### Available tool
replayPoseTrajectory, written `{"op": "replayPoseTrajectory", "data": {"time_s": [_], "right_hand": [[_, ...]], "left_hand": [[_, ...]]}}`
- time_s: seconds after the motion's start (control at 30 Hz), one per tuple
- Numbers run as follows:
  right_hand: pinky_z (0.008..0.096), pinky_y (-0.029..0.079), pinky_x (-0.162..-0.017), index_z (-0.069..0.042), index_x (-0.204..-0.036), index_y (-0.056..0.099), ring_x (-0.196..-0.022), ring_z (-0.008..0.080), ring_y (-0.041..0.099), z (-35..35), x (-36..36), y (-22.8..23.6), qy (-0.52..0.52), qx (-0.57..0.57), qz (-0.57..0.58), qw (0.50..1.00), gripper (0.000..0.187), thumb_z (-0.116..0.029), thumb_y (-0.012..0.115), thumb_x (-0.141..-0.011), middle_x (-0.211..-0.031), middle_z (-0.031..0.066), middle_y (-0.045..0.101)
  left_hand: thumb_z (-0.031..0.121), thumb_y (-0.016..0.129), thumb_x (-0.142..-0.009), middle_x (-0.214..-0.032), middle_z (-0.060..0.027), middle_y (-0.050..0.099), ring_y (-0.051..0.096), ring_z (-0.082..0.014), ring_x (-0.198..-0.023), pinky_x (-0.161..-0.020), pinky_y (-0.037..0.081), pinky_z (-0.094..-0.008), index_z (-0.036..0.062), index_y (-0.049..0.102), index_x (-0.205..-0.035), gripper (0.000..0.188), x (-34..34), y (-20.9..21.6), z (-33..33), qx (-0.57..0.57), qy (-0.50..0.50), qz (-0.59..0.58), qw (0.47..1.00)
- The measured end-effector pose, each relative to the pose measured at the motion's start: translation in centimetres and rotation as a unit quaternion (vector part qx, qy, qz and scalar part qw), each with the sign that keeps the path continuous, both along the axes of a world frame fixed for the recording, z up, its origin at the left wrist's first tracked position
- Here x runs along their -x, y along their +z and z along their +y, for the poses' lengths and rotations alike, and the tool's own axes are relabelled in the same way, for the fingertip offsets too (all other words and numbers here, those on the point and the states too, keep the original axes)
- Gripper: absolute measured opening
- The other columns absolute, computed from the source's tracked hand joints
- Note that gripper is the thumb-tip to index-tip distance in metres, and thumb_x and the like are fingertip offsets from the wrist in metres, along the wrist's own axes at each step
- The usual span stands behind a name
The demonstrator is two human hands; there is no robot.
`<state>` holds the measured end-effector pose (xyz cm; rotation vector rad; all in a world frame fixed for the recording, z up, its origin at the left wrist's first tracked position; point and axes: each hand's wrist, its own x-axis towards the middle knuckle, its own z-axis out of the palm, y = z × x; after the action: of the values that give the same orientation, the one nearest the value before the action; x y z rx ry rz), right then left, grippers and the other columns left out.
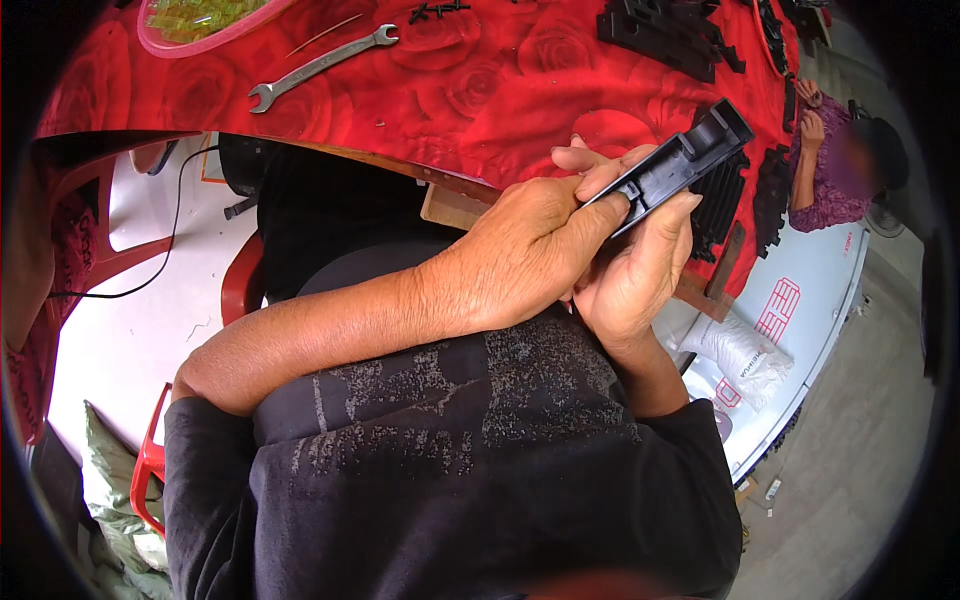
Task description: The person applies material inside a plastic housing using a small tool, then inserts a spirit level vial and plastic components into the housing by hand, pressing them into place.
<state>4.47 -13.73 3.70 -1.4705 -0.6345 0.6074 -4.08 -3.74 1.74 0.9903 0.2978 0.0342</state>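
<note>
A long black plastic housing [672,165], open like a shallow trough, is held tilted in front of me over the table's near edge. Around its lower end my left hand [530,245] is closed, and the thumb presses inside the trough near a small black inner piece. My right hand [635,280] supports the housing from below and the right, its thumb along the side. Some fingertips behind the part are partly hidden. The far end of the housing sticks out beyond both hands toward the upper right.
A red rose-patterned cloth [470,90] covers the table, with an open-ended wrench [322,68] on it. A pink-rimmed basket [205,40] holds yellow-green pieces. Black plastic parts [660,35] lie at the back right, with more stacked near the right edge. Another person [840,165] sits at right.
</note>
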Motion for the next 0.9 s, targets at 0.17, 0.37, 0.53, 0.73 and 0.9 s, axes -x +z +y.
{"op": "replayPoseTrajectory", "data": {"time_s": [0.17,0.37,0.53,0.73,0.9], "right_hand": [[0.0495,0.045,-0.096,0.002,-0.118,0.048,-0.093,0.0326,0.067,-0.1,0.0,0.3,0.006,0.004,0.006,1.000,0.060,-0.053,0.023,-0.111,-0.095,0.0148,0.062],[0.0437,0.047,-0.086,0.002,-0.118,0.048,-0.086,0.0286,0.066,0.2,-0.1,0.3,0.015,0.011,0.016,1.000,0.061,-0.053,0.024,-0.111,-0.100,0.0169,0.063],[0.0389,0.048,-0.078,0.003,-0.119,0.048,-0.080,0.0253,0.065,0.2,0.0,0.5,0.020,0.018,0.023,0.999,0.061,-0.053,0.025,-0.110,-0.105,0.0186,0.063],[0.0331,0.049,-0.067,0.003,-0.119,0.048,-0.073,0.0214,0.064,0.3,-0.2,0.5,0.028,0.025,0.033,0.999,0.062,-0.054,0.026,-0.110,-0.110,0.0207,0.064],[0.0283,0.051,-0.059,0.004,-0.120,0.048,-0.067,0.0181,0.064,0.1,-0.3,0.7,0.034,0.030,0.042,0.998,0.062,-0.054,0.027,-0.110,-0.115,0.0225,0.064]], "left_hand": [[0.032,0.047,-0.108,-0.069,-0.0080,0.064,0.065,-0.0139,-0.064,-0.058,0.052,-0.0275,-0.0056,0.064,-0.097,0.043,0.0,0.3,0.4,0.011,-0.022,-0.001,1.000],[0.030,0.046,-0.111,-0.074,-0.0044,0.065,0.063,-0.0092,-0.065,-0.057,0.050,-0.0216,-0.0043,0.065,-0.102,0.039,-0.2,0.1,0.7,0.016,-0.022,-0.011,1.000],[0.029,0.045,-0.111,-0.073,-0.0051,0.064,0.062,-0.0099,-0.064,-0.057,0.050,-0.0227,-0.0044,0.064,-0.100,0.040,-0.2,0.2,0.9,0.016,-0.025,-0.017,0.999],[0.027,0.042,-0.111,-0.073,-0.0049,0.064,0.061,-0.0105,-0.063,-0.057,0.049,-0.0237,-0.0038,0.064,-0.098,0.040,-0.2,0.1,1.1,0.015,-0.026,-0.022,0.999],[0.025,0.038,-0.110,-0.072,-0.0044,0.062,0.060,-0.0104,-0.063,-0.057,0.048,-0.0243,-0.0028,0.063,-0.095,0.041,-0.2,0.3,1.5,0.018,-0.049,-0.022,0.998]]}}
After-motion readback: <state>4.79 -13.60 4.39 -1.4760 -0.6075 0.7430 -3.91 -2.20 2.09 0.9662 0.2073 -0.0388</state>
